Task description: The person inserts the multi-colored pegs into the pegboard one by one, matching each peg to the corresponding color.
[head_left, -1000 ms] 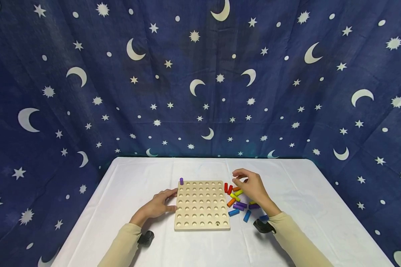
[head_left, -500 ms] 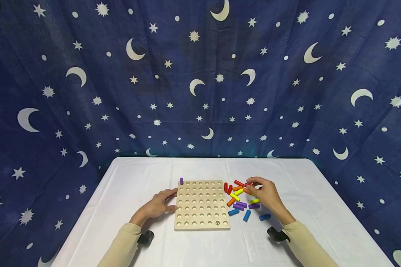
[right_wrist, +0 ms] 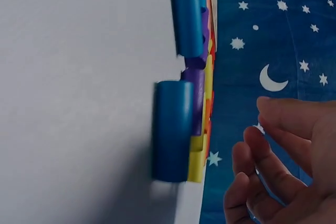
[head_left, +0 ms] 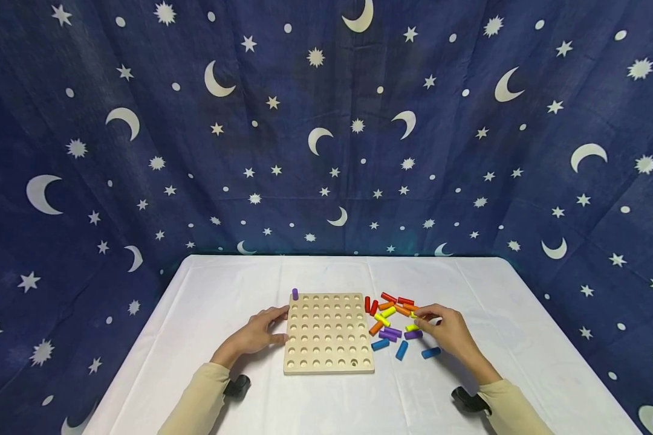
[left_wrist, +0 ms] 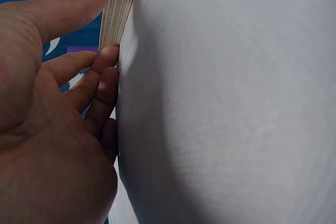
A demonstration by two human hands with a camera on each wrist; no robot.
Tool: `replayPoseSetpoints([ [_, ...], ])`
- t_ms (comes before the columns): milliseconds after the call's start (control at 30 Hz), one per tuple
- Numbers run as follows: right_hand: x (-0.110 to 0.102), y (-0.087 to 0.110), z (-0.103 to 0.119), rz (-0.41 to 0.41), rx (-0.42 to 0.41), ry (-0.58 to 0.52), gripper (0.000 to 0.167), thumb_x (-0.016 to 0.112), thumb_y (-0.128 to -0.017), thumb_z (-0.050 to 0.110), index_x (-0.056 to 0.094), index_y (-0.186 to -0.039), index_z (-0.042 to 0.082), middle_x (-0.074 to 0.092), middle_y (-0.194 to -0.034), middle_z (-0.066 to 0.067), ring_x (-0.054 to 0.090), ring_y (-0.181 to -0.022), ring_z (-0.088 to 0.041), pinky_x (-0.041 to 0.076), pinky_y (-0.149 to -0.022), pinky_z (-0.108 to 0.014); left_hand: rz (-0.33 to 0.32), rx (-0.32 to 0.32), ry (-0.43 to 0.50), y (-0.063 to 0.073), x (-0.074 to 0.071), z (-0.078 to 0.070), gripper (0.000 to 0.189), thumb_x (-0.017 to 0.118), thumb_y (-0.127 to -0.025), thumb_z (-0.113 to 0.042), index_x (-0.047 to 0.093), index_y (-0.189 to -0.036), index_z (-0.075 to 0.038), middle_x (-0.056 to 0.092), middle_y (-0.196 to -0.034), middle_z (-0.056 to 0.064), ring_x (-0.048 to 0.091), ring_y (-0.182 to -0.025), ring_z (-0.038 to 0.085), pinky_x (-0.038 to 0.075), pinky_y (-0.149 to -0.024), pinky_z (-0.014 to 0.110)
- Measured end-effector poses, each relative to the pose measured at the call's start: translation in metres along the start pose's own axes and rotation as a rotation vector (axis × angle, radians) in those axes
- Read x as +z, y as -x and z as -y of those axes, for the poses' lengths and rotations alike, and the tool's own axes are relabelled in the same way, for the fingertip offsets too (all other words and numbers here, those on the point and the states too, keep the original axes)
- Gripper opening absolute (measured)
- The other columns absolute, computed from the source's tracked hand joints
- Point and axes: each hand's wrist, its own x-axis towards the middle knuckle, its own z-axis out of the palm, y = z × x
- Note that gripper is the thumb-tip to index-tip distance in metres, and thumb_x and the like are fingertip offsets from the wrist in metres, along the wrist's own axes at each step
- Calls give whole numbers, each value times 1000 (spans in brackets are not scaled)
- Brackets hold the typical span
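A square wooden pegboard (head_left: 322, 344) with rows of round holes lies on the table. One purple peg (head_left: 295, 294) stands upright in its far left corner hole. My left hand (head_left: 257, 332) rests along the board's left side; in the left wrist view its thumb (left_wrist: 79, 8) and fingertips meet the layered wooden edge (left_wrist: 118, 14). Over the right side of the loose pegs hovers my right hand (head_left: 450, 333), thumb and fingers loosely bent, near a yellow peg (head_left: 413, 327). Its fingers (right_wrist: 268, 163) have nothing between them in the right wrist view.
Right of the board lie scattered red (head_left: 405, 301), orange (head_left: 376, 328), yellow, purple (head_left: 413, 335) and blue pegs (head_left: 431, 353). A white cloth covers the table (head_left: 228, 275). Behind it hangs a dark blue curtain (head_left: 283, 157) with moons and stars.
My right hand has moved right and toward me across the pegs, uncovering red and orange ones. Several pegs are more spread out. The left hand stays at the board.
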Motion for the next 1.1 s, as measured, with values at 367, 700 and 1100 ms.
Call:
replayPoseSetpoints([
  [367, 2, 9, -12, 126, 69, 18, 15, 79, -81, 12, 76, -96, 15, 72, -89, 2, 62, -84, -13, 52, -78, -34, -10, -14, 13, 0, -1, 1, 73, 78, -82, -29, 48, -145, -11, 59, -134, 7, 46, -134, 34, 23, -118, 58],
  [700, 6, 8, -16, 193, 112, 57, 16, 79, -81, 11, 76, -96, 14, 69, -91, 0, 57, -82, -14, 49, -77, -33, -9, -18, 20, 0, -2, -2, 73, 78, -82, -28, 47, -146, -11, 58, -137, 8, 46, -135, 34, 22, -118, 58],
  [1100, 1, 6, -14, 229, 95, 28, 15, 76, -83, 9, 73, -97, 14, 66, -84, 2, 57, -79, -13, 49, -71, -28, -10, 4, 19, 0, 0, -1, 73, 78, -82, -29, 48, -145, -10, 61, -132, 7, 48, -131, 34, 23, -116, 59],
])
